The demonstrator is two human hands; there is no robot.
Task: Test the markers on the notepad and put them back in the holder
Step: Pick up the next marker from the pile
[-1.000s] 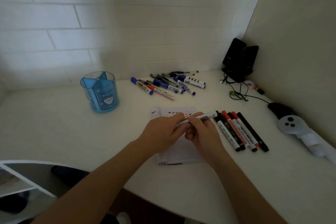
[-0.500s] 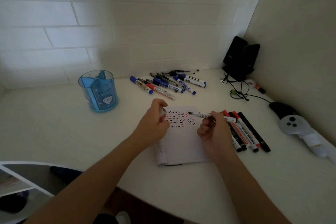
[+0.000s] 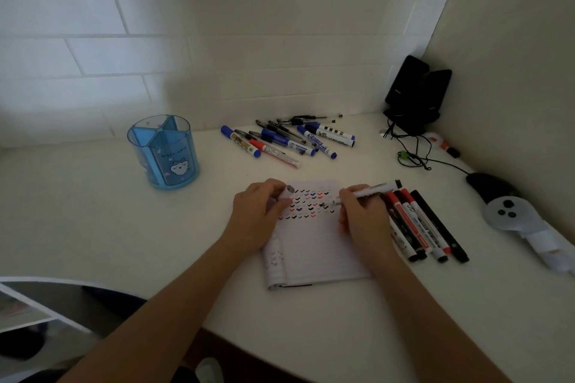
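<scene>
1. White desk in a tiled corner, dim light. Nearest the person lies the notepad, flat. Its near half is blank and its far half carries rows of small red, blue and black ticks.
2. Right hand: fingers curled round a white-barrelled marker, taken low, close to the nib. The tip sits at the right end of the ticks; touching the paper or just above it, cannot tell. The barrel's back end juts out behind the grip, up and to the right.
3. Left hand: pinches the cap between thumb and fingers and rests on the pad's left edge, across the ticks from the nib.
4. Handling, as judged: the marker is light, stiff, smooth plastic, and its round barrel is apt to roll if laid down. The hold near the nib suits marking; mid-barrel would suit carrying. The cap is small and easily fumbled. An open nib will stain whatever it brushes.
5. Just right of the writing grip: a row of capped markers, red and black, side by side. Tested or waiting, cannot tell.
6. Beyond both grips: a loose heap of pens and markers, mostly blue.
7. Far left of the cap hand, well apart: the blue holder, upright and divided into compartments, nothing showing above its rim.
8. Farthest right: black speakers, cables, and a white controller.
</scene>
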